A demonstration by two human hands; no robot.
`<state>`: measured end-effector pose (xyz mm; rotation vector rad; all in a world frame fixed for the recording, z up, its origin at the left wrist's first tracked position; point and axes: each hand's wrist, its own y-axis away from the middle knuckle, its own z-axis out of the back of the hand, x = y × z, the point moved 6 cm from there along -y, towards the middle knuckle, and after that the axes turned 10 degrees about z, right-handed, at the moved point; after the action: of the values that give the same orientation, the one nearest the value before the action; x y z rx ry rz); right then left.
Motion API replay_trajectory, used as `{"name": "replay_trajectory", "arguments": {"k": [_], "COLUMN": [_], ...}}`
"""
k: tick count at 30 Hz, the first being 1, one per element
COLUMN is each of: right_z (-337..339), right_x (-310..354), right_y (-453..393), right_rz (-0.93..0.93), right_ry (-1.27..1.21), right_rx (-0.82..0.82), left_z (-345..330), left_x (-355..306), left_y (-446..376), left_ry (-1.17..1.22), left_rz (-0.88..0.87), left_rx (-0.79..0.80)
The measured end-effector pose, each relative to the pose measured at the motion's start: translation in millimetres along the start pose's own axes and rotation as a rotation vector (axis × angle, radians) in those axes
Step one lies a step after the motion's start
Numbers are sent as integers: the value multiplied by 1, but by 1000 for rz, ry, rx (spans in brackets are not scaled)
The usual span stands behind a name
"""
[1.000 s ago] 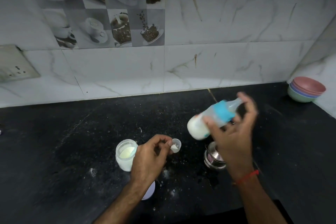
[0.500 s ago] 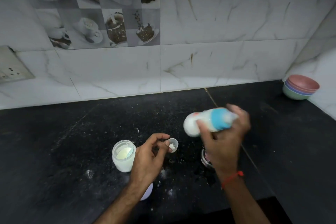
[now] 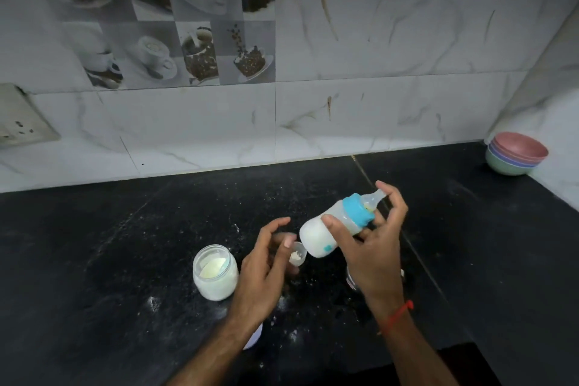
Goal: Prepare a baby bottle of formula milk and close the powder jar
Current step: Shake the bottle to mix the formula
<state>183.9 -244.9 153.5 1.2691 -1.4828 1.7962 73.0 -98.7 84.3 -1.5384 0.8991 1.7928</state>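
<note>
Right hand [image 3: 372, 247] grips the translucent baby bottle with blue collar and milky fill [image 3: 336, 226], tilted in the air over mid black stone counter [image 3: 125, 244], teat toward the back wall. Left hand [image 3: 266, 263] pinches a small clear plastic scoop with powder [image 3: 297, 257], just beside the bottle base. Open glass powder jar [image 3: 215, 273] stands left of that hand, lid off. Stacked pastel bowls [image 3: 515, 155] sit in the back right corner. Wide bare counter on the left and right. Small blue mark on bottle, unreadable.

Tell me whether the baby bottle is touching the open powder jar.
Apart. The head view shows the baby bottle held tilted in the air by the right hand, while the powder jar stands on the counter, bare counter showing between them.
</note>
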Motion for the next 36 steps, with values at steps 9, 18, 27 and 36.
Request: {"name": "replay_trajectory", "arguments": {"k": [9,18,27,36], "right_z": [-24,-26,24,16], "right_x": [9,8,77,67], "right_y": [16,17,-2,-5], "right_rz": [7,-52,502,329], "right_ry": [-53,-112,69,-42], "right_rx": [92,438,-279,-108], "left_z": [-30,-29,13,14], "left_x": [-3,1,-7,1], "left_y": [5,14,-12,-9], "left_ry": [640,601,319,80], "left_rz": [412,686,239,188], "left_rx": [298,484,-46,-103]}}
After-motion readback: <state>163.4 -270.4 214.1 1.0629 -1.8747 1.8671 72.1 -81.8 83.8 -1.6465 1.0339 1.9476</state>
